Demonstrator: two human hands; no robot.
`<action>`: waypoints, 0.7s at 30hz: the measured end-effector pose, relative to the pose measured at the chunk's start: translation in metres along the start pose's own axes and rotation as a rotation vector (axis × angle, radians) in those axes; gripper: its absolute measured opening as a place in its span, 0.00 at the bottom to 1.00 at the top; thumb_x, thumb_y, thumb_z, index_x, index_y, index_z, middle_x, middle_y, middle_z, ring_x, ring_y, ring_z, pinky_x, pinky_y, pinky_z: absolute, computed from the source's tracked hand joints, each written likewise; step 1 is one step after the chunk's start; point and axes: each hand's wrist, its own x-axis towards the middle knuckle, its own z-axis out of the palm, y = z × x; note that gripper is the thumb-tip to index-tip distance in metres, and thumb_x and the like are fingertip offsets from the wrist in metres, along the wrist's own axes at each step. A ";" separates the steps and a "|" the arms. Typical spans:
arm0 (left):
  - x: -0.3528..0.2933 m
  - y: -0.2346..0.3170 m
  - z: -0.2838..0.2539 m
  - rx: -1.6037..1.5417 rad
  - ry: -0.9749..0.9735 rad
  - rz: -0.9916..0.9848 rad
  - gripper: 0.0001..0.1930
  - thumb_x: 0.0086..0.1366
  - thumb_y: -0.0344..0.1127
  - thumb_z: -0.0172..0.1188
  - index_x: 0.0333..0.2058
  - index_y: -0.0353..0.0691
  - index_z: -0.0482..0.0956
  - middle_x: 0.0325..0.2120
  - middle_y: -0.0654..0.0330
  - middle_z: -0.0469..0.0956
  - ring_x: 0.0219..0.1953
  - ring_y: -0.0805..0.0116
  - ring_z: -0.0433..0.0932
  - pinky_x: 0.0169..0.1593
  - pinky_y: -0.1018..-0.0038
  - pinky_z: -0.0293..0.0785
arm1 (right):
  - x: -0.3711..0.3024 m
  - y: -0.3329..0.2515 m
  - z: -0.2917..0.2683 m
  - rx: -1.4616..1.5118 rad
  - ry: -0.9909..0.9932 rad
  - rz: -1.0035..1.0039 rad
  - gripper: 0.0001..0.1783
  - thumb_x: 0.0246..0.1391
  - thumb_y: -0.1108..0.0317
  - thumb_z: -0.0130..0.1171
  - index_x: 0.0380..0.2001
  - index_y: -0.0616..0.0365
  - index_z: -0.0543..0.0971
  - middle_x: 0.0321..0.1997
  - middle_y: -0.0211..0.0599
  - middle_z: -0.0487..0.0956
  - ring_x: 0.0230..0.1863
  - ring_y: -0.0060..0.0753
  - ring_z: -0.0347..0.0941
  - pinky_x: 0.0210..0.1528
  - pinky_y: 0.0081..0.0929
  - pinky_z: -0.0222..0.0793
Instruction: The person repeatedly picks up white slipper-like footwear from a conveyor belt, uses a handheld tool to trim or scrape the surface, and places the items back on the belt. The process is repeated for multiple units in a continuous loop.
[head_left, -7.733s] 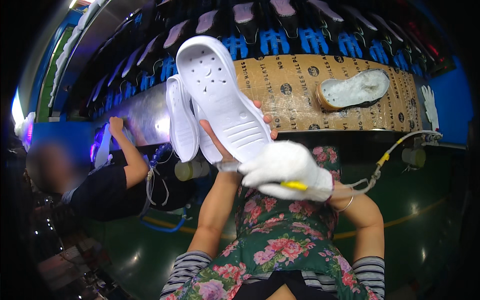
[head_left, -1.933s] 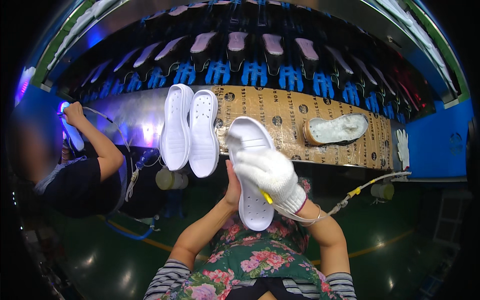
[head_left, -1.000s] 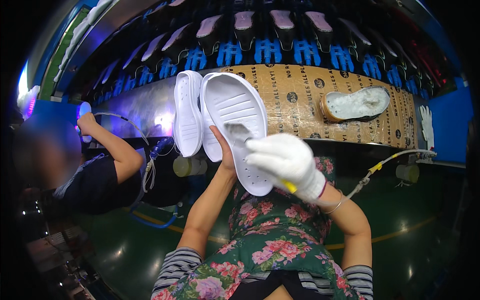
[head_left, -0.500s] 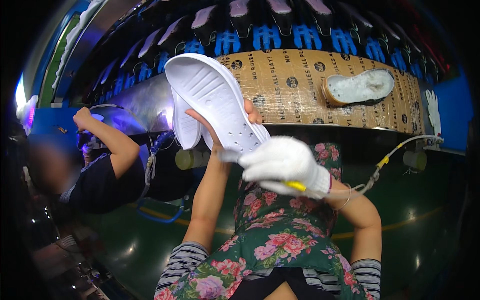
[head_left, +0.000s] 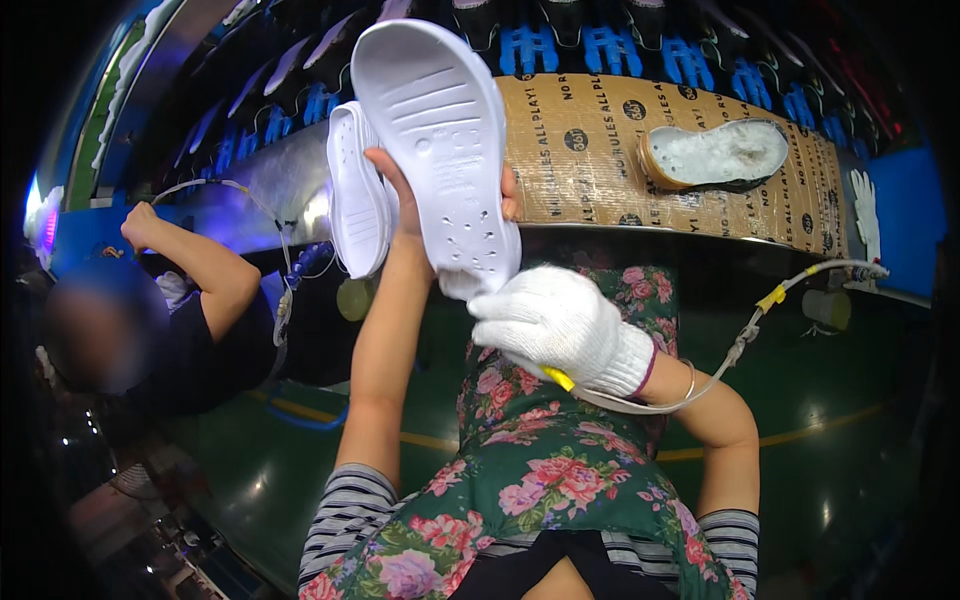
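My bare left hand (head_left: 405, 200) grips a white shoe sole (head_left: 440, 130), raised with its toe-to-heel length slanting away from me. The thumb is on its left edge and fingertips show on its right edge. A second white sole (head_left: 352, 200) is just left of that hand; whether the hand holds it too I cannot tell. My right hand (head_left: 550, 325), in a white knit glove, is closed around a hose-fed brush with a yellow fitting (head_left: 558, 378). Its pale tip (head_left: 460, 283) is at the near end of the raised sole; the glove hides most of the handle.
A cardboard-covered bench (head_left: 580, 190) carries another sole (head_left: 715, 160) with dark and tan edges. Behind stand rows of dark shoes on blue holders (head_left: 610, 50). A hose (head_left: 735, 340) runs from my right hand to the bench's right end, near a white glove (head_left: 865, 215). A co-worker's arm (head_left: 200, 260) is at left.
The raised sole has moved up and tilted more upright. The second sole shows more clearly beside it. My gloved hand has shifted slightly left, staying at the near end of the sole.
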 end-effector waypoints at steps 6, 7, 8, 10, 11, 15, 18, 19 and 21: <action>0.007 0.006 -0.008 0.047 -0.082 -0.189 0.71 0.45 0.96 0.48 0.67 0.32 0.67 0.40 0.33 0.81 0.32 0.47 0.86 0.32 0.59 0.86 | -0.001 0.002 -0.010 0.158 -0.021 0.011 0.17 0.47 0.72 0.72 0.43 0.50 0.87 0.47 0.37 0.88 0.43 0.43 0.84 0.43 0.38 0.81; 0.009 0.003 -0.009 0.024 -0.090 -0.227 0.70 0.45 0.95 0.49 0.68 0.32 0.66 0.42 0.34 0.81 0.34 0.45 0.87 0.35 0.56 0.87 | -0.002 0.005 -0.006 0.021 0.017 -0.021 0.16 0.48 0.72 0.72 0.44 0.53 0.87 0.47 0.39 0.87 0.42 0.43 0.84 0.42 0.37 0.81; 0.012 0.001 -0.009 0.001 -0.098 -0.264 0.69 0.46 0.94 0.49 0.68 0.33 0.66 0.44 0.34 0.81 0.36 0.44 0.87 0.37 0.54 0.88 | -0.004 0.005 -0.004 -0.063 0.012 -0.026 0.16 0.48 0.71 0.70 0.43 0.56 0.86 0.46 0.42 0.87 0.41 0.41 0.84 0.40 0.36 0.81; 0.014 0.005 -0.017 0.078 -0.141 -0.341 0.68 0.48 0.92 0.51 0.68 0.32 0.68 0.46 0.34 0.82 0.39 0.42 0.88 0.41 0.51 0.89 | -0.007 -0.003 0.003 -0.087 -0.106 0.007 0.15 0.48 0.71 0.70 0.42 0.57 0.86 0.46 0.42 0.87 0.41 0.41 0.84 0.40 0.36 0.80; 0.012 0.006 -0.018 0.077 -0.114 -0.394 0.68 0.47 0.92 0.51 0.68 0.32 0.67 0.46 0.34 0.81 0.40 0.43 0.88 0.40 0.52 0.89 | -0.007 -0.005 0.004 -0.100 -0.165 0.023 0.15 0.47 0.71 0.70 0.42 0.57 0.86 0.45 0.42 0.87 0.41 0.41 0.84 0.40 0.36 0.80; 0.005 0.009 -0.022 0.410 0.032 -0.496 0.65 0.49 0.89 0.56 0.67 0.31 0.69 0.48 0.35 0.80 0.43 0.43 0.87 0.39 0.53 0.90 | -0.003 0.007 -0.009 0.333 -0.124 0.048 0.18 0.44 0.71 0.74 0.42 0.51 0.87 0.48 0.38 0.88 0.41 0.44 0.85 0.42 0.37 0.82; 0.011 0.014 -0.025 0.396 -0.023 -0.579 0.62 0.53 0.87 0.55 0.67 0.31 0.71 0.51 0.33 0.80 0.43 0.44 0.89 0.40 0.53 0.91 | -0.003 0.008 -0.007 0.130 -0.060 0.080 0.18 0.43 0.73 0.75 0.41 0.52 0.87 0.47 0.39 0.88 0.39 0.46 0.85 0.42 0.38 0.81; 0.017 0.018 -0.018 0.539 0.005 -0.572 0.61 0.55 0.86 0.54 0.67 0.31 0.71 0.52 0.33 0.80 0.43 0.44 0.89 0.40 0.55 0.91 | -0.005 0.012 -0.003 0.018 -0.024 0.068 0.19 0.42 0.75 0.75 0.41 0.53 0.87 0.47 0.39 0.88 0.39 0.46 0.84 0.41 0.39 0.80; 0.016 0.018 -0.038 0.960 0.110 -0.661 0.57 0.61 0.84 0.49 0.69 0.34 0.70 0.59 0.35 0.77 0.55 0.45 0.83 0.54 0.58 0.84 | -0.006 0.012 -0.003 -0.033 -0.221 0.001 0.22 0.41 0.78 0.74 0.44 0.52 0.85 0.50 0.38 0.86 0.40 0.45 0.83 0.41 0.39 0.79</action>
